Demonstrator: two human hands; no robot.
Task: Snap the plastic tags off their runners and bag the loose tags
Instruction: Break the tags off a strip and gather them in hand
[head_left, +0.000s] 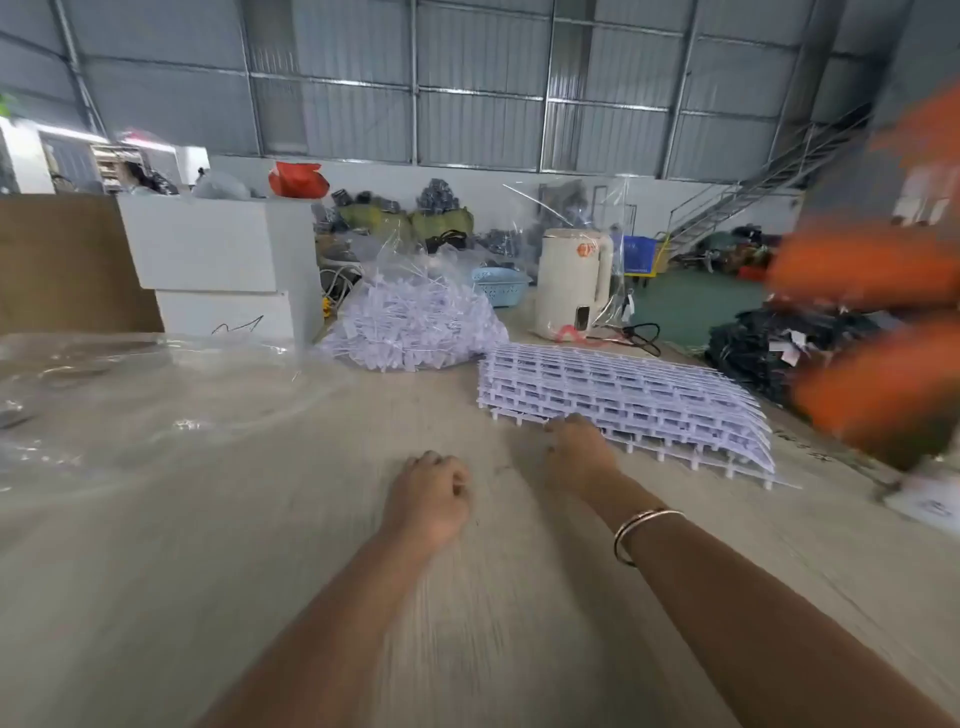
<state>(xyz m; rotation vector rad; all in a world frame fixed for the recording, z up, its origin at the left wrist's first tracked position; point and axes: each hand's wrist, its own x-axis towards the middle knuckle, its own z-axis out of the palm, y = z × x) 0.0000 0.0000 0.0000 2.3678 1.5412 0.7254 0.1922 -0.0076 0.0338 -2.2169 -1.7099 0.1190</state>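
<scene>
A stack of pale lilac tag runners (628, 400) lies flat on the wooden table (291, 519), right of centre. My right hand (576, 452) rests at the stack's near left corner with its fingers curled onto the edge of the runners. My left hand (431, 493) sits on the bare table to the left of it, curled into a loose fist with nothing in it. Behind the stack, a clear plastic bag (415, 322) holds a heap of loose lilac tags. The view is motion-blurred.
Crumpled clear plastic sheeting (130, 384) covers the table's left side. White boxes (218, 260) stand at the back left, a cream kettle (571, 280) and a blue basket (498, 286) at the back. A blurred orange shape (883, 338) fills the right edge.
</scene>
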